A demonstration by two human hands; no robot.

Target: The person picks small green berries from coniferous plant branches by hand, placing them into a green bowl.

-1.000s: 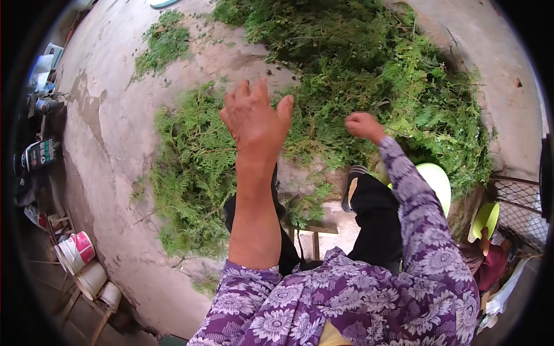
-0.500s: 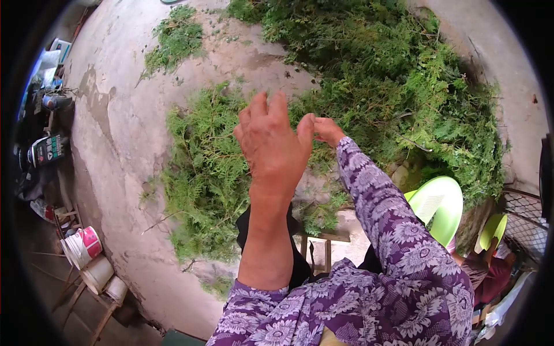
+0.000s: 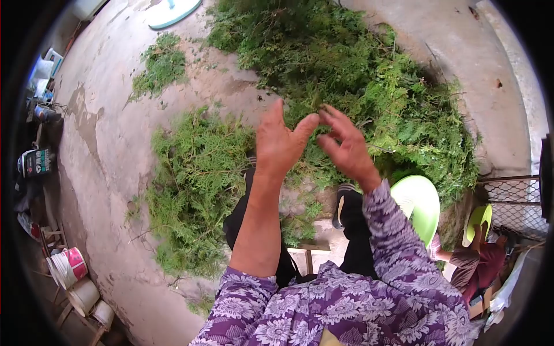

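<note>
My left hand (image 3: 283,141) is raised above the greenery with the thumb stretched sideways and the fingers extended, nothing visible in it. Close beside its thumb tip is my right hand (image 3: 351,151), its fingers loosely bent and apart from the thumb. Underneath and to the left spreads a pile of cut green conifer sprigs (image 3: 193,184). A larger heap of leafy conifer branches (image 3: 398,104) lies ahead and to the right, behind my right hand.
A lime-green hat (image 3: 424,202) is at the right, by another person (image 3: 485,262) near a wire mesh panel (image 3: 513,202). Buckets (image 3: 68,268) stand at the lower left. A small clump of sprigs (image 3: 161,66) lies on the concrete floor (image 3: 109,190); a pale round base (image 3: 175,14) is at the top.
My right hand has moved right and turned, its fingers now spread into view. My left hand has turned, thumb still near the right fingers. The view has shifted, showing more of the round base.
</note>
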